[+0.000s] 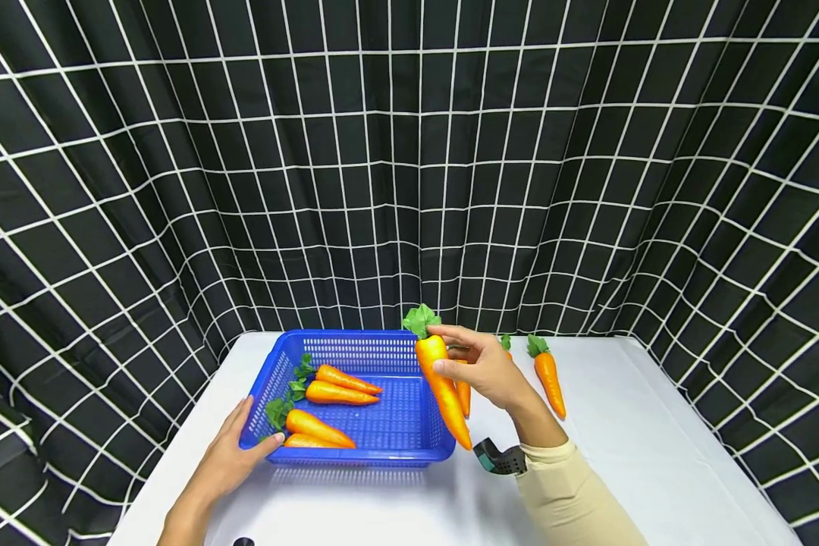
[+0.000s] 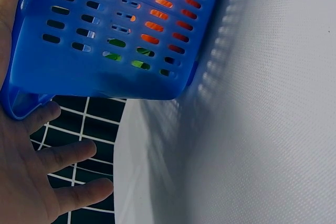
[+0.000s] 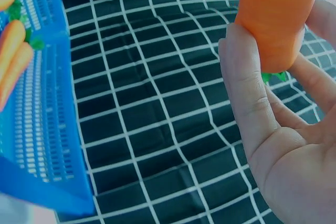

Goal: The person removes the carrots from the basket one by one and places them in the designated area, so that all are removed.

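Black curtain [image 1: 314, 189], ruled with a white grid, hangs in folds behind the work; before it lies a table [image 1: 628, 462] with a white covering, finely textured in the left wrist view. Blue plastic basket [image 1: 355, 456], shallow and rectangular, with slotted walls and a smooth rim, stands toward the table's back-left corner; it looks light, so bracing one corner is probably wise. Left hand [image 1: 227, 464] rests at the basket's front-left corner, thumb on the rim, other fingers apart and nearly straight; a light touch should suffice, as squeezing might flex the wall. Right hand [image 1: 481, 368], below it a beige sleeve [image 1: 573, 493], is clamped between thumb and fingers on a carrot's [image 1: 442, 383] thick upper part; this carrot is raised by the basket's right rim, tip toward the front-right corner; its glossy skin looks slick, so the pinch should be firm and the tip kept clear of the rim; matching the lie of the four basket carrots [image 1: 344, 393], leaves to the left edge, would call for a turn of the wrist. Another tapered carrot [image 1: 549, 379] lies near the table's back edge; others are partly hidden behind the right hand; crinkled green leaf tufts [image 1: 420, 320] crown the visible tops.
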Available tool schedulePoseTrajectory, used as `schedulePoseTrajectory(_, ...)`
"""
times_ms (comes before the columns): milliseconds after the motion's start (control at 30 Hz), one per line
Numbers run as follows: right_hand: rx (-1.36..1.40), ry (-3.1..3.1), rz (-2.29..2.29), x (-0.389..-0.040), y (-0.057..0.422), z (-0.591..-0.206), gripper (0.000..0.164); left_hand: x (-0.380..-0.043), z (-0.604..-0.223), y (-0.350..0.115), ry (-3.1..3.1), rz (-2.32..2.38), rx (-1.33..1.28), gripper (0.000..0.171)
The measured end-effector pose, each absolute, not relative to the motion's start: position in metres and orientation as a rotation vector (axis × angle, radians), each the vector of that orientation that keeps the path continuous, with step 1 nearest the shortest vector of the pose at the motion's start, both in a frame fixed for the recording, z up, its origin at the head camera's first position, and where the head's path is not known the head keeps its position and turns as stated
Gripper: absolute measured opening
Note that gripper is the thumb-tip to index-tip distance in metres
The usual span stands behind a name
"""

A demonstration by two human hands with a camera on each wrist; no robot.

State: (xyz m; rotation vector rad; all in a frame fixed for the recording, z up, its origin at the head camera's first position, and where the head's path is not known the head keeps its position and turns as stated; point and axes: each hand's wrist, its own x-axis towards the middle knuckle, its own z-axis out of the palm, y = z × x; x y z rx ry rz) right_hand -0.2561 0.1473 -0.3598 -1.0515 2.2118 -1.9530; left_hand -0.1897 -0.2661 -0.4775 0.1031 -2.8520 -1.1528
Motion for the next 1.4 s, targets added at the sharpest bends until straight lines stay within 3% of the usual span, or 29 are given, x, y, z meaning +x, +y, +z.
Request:
schedulePoseTrajectory(767,-0.972,2.352,-2.031,-0.268,0.200,-0.365,0.047,-0.188,-0.479,-0.267,-2.835,-1.151,0.074,0.102)
schedulePoseTrajectory(1400,-0.681,2.547,-2.000,-0.281,0.255,-0.372,0.046,-0.189,-0.477,-0.267,-2.842,-1.132,0.055,0.102)
